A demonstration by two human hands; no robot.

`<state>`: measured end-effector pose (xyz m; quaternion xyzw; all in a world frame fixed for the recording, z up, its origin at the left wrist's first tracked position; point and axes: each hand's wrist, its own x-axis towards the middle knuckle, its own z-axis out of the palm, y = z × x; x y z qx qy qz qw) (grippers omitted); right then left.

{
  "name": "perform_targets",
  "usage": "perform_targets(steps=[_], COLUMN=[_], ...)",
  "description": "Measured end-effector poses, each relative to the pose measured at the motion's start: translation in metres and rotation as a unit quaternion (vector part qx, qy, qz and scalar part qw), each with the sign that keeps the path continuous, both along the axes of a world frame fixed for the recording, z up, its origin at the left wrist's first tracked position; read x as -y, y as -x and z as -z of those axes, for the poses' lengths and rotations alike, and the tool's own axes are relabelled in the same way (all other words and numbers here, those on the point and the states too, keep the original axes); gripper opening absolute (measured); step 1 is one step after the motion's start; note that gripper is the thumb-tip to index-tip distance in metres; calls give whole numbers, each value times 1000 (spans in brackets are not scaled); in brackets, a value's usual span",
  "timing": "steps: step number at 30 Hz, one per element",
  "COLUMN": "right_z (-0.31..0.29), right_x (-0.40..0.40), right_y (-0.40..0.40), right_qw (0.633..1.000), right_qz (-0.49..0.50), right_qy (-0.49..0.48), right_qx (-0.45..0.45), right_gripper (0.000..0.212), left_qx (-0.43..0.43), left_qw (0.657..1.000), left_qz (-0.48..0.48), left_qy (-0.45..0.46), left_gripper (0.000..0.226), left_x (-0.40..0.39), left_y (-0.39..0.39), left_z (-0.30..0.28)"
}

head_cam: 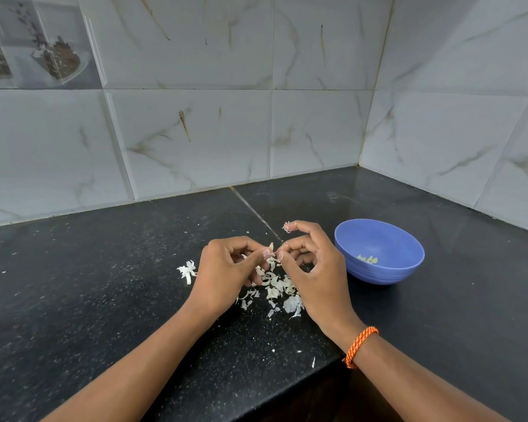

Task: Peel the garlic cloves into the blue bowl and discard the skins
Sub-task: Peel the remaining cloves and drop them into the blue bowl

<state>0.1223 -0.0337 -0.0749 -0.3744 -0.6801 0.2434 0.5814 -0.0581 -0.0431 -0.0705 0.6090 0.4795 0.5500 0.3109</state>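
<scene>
My left hand (226, 266) and my right hand (310, 269) meet above the black counter, both pinching one small garlic clove (271, 247) between thumb and fingertips. A scrap of skin clings to the raised index fingertip of my right hand. Below the hands lies a loose pile of white garlic skins (276, 292). A blue bowl (381, 236) stands to the right of my right hand, with a few peeled cloves (368, 259) at its bottom.
A bunch of papery garlic skin (188, 270) lies left of my left hand. The black counter (104, 284) ends at tiled walls behind and to the right, and its front edge runs close under my forearms. An orange band circles my right wrist (360, 345).
</scene>
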Motion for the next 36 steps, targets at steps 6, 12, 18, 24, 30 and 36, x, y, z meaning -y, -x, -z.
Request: perform_targets(steps=[6,12,18,24,30,36], right_z=[0,0,0,2,-4,-13], right_x=[1,2,0,0,4,3], right_y=[-1,2,-2,-2,2,-2], right_qw=[999,999,999,999,999,997], right_qz=[-37,-48,-32,5,-48,-75], right_qy=[16,14,21,12,-2,21], right_qx=[-13,0,25,43,11,-20], right_gripper=[26,40,44,42,54,61], left_qx=[18,15,-18,-30,-53,-6], left_qw=[998,997,999,999,997,1000], left_qz=[-57,-68,-39,-35,-51,-21], left_qy=[-25,-20,-17,-20,-25,-11], left_gripper=[13,11,4,6,16,10], left_x=[0,-1,-2,-1,4,8], left_y=[4,4,4,5,2,-1], left_z=[-2,0,1,0,-2,-7])
